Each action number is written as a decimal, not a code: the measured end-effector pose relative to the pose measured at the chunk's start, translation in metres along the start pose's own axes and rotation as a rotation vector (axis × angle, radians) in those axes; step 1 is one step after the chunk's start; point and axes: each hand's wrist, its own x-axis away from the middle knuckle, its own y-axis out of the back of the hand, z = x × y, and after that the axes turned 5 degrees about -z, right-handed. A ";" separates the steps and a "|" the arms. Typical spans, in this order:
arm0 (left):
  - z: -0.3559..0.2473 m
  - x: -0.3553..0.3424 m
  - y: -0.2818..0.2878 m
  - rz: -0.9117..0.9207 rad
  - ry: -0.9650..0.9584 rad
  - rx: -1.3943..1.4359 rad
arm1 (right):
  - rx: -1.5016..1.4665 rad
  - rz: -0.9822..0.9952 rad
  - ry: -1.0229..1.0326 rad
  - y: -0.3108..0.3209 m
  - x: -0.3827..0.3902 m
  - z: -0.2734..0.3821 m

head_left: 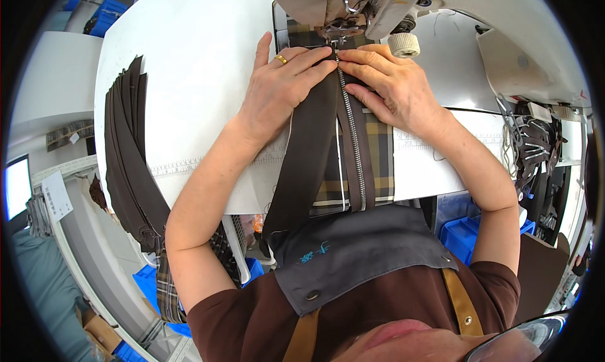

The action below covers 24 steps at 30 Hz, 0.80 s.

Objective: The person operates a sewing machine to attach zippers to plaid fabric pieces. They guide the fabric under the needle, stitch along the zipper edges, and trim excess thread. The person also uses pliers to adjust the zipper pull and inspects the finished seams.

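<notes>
Under the sewing machine's presser foot (pixel 334 39), the far part of the plaid fabric (pixel 380 154) lies on the tabletop (pixel 189 103), so the work looks partly done; the longer near stretch is short of the foot and seems left over, though stitches are too small to tell. The metal zipper (pixel 354 132) points at the needle, its long axis running back toward the wearer, drifting slightly right. Left hand (pixel 280 88) rests flat, fingers extended, on the dark strip (pixel 309 148); right hand (pixel 394 91) presses beside the teeth, thumb apart.
</notes>
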 end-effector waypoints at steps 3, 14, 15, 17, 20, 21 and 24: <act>0.000 -0.003 -0.001 -0.017 -0.001 -0.014 | -0.002 0.005 -0.001 0.000 0.000 0.000; -0.001 -0.002 -0.005 -0.071 0.001 -0.042 | -0.006 0.055 -0.026 0.000 0.001 -0.002; 0.000 -0.001 -0.005 -0.074 0.002 -0.039 | -0.010 0.057 -0.028 -0.001 0.000 -0.002; 0.000 -0.001 -0.006 -0.079 0.005 -0.032 | -0.019 0.063 -0.031 -0.001 0.001 -0.002; 0.001 -0.001 -0.007 -0.089 -0.005 -0.039 | -0.006 0.071 -0.030 0.001 0.000 -0.003; 0.001 -0.001 -0.006 -0.084 -0.002 -0.035 | -0.008 0.075 -0.019 0.001 0.000 -0.003; 0.001 -0.002 -0.005 -0.063 -0.006 -0.032 | 0.010 0.100 0.019 0.002 -0.002 -0.005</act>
